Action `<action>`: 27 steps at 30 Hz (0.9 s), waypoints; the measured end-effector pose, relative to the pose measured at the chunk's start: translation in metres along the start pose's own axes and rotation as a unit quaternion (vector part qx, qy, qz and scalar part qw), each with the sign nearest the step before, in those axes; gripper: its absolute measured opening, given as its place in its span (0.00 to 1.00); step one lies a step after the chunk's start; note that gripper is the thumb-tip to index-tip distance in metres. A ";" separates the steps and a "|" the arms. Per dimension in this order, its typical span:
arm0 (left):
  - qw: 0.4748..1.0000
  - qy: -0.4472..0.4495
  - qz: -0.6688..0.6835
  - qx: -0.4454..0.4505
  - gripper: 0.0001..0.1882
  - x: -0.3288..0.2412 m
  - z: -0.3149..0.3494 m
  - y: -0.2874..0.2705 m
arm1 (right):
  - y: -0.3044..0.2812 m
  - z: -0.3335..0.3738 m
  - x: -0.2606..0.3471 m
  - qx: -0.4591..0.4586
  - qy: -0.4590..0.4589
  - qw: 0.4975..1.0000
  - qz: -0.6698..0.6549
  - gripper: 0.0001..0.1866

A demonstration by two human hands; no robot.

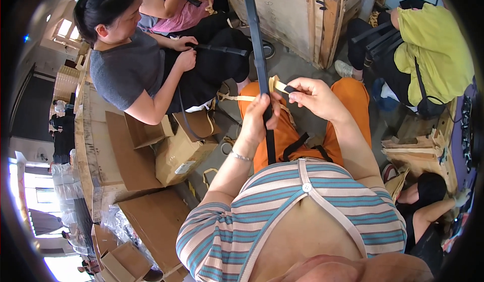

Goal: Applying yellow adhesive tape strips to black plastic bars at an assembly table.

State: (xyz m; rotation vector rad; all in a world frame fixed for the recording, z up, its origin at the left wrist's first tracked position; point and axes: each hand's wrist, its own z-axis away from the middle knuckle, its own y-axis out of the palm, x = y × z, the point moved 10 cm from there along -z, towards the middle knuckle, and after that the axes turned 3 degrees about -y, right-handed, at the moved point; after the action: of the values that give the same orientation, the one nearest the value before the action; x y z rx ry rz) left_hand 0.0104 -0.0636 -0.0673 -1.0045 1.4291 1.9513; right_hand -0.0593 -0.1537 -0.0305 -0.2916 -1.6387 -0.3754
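A long, narrow black bar with raised segments stands nearly upright before me, its lower end a flat black strip hanging to my lap. My left hand is wrapped round its lower part. Just to the right, my right hand pinches the dark end of a cream-coloured strip between thumb and fingertips. The strip's other end meets the bar beside my left fingers; whether it is stuck there I cannot tell. Another cream strip runs left from behind the bar, over my orange trousers.
At left a person in grey handles a similar black bar. Open cardboard boxes stand below. A wooden crate is ahead. At right sits a person in yellow-green, near a broken wooden box. A gloved hand shows lower right.
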 end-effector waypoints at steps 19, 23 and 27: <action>0.994 0.033 -0.054 -0.092 0.08 -0.034 -0.018 -0.011 | 0.013 0.012 -0.014 0.018 0.098 0.995 0.009 0.11; 0.995 0.027 -0.047 -0.086 0.08 -0.029 -0.017 -0.014 | 0.018 0.013 -0.012 0.034 0.087 0.996 -0.005 0.05; 0.997 0.000 -0.025 -0.075 0.08 -0.017 -0.010 -0.001 | 0.012 0.012 0.022 -0.001 -0.120 0.991 0.054 0.06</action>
State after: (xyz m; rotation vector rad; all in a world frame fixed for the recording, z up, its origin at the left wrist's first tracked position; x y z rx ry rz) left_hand 0.0234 -0.0722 -0.0563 -1.0953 1.2599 2.0460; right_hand -0.0680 -0.1389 -0.0088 -0.4392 -1.8497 -0.2670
